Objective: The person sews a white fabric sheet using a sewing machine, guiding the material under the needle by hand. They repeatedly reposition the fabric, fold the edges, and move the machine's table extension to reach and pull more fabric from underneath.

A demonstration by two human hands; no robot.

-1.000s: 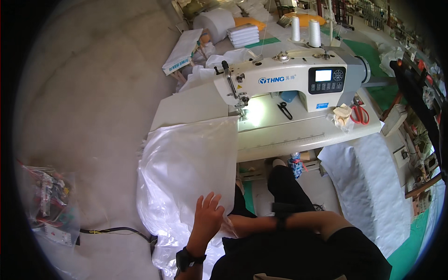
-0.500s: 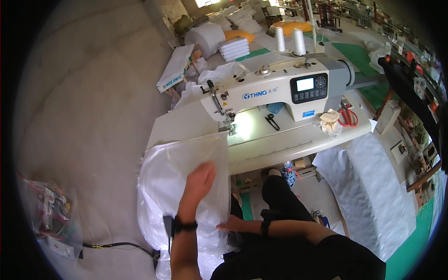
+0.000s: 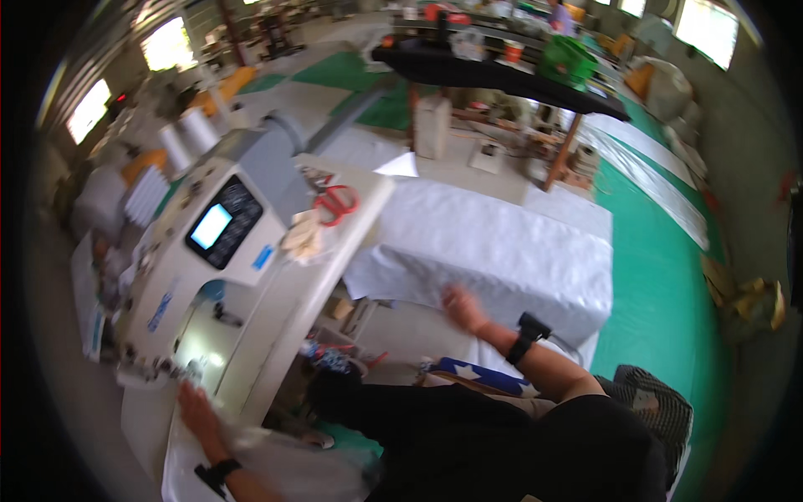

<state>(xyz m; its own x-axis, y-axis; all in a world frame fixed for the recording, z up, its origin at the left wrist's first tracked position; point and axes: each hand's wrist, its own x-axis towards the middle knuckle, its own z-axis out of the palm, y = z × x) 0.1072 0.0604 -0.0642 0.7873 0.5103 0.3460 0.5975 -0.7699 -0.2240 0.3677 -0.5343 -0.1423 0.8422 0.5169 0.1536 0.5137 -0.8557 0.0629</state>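
My left hand [image 3: 201,421] is beside the needle end of a white sewing machine [image 3: 159,289], fingers stretched out over the translucent white sheet material [image 3: 293,460] at the table's near end. Blur hides whether it presses on that material. My right hand [image 3: 463,309] is in the air near the front edge of a stack of white sheets [image 3: 493,226] to the right of the machine. Motion smears its fingers, and I see nothing clearly held in it. The machine's lamp lights the needle area.
Red-handled scissors [image 3: 336,205] and a crumpled beige cloth [image 3: 303,236] lie on the machine table [image 3: 288,309]. Two white thread cones [image 3: 199,130] stand behind the machine. A dark-topped bench [image 3: 493,79] holds a green basket [image 3: 567,63]. Green covering [image 3: 648,326] lies on the floor at right.
The view has swung to the right, so the machine now sits at left. My right hand has moved away from the translucent sheet toward the white stack; my left hand is now near the needle.
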